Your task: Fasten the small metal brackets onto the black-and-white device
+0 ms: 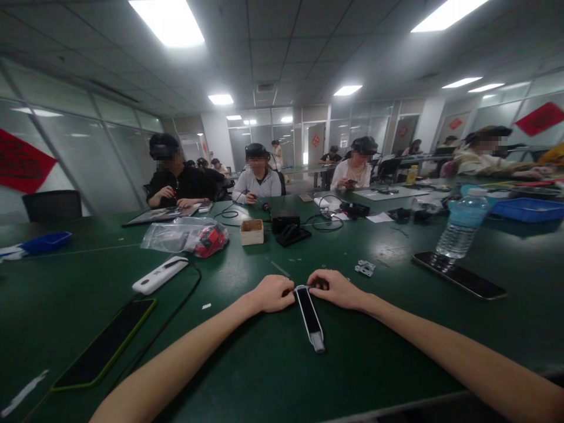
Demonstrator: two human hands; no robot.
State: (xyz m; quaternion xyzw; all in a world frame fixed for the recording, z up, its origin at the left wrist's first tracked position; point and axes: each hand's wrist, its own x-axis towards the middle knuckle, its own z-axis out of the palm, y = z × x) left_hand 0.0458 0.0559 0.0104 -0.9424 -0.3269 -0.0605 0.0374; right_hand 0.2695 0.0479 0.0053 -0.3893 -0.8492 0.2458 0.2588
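A slim device (311,317) with a long black face and a white rim, shaped like a scanning pen, lies on the green table. Its grey tip points toward me. My left hand (274,292) has its fingers curled and pressed against the far left corner of the device. From the other side, the bent fingers of my right hand (335,288) close on the far right corner. The fingertips are partly hidden, so any small part between them cannot be made out. Small grey metal-looking pieces (365,268) lie beyond my right hand.
On the left are a green-edged phone (106,343), a white power bank (161,275) with a black cable, and a plastic bag (187,236). A small box (251,232) stands ahead. To the right, a water bottle (460,229) stands by another phone (458,274). Several people sit opposite.
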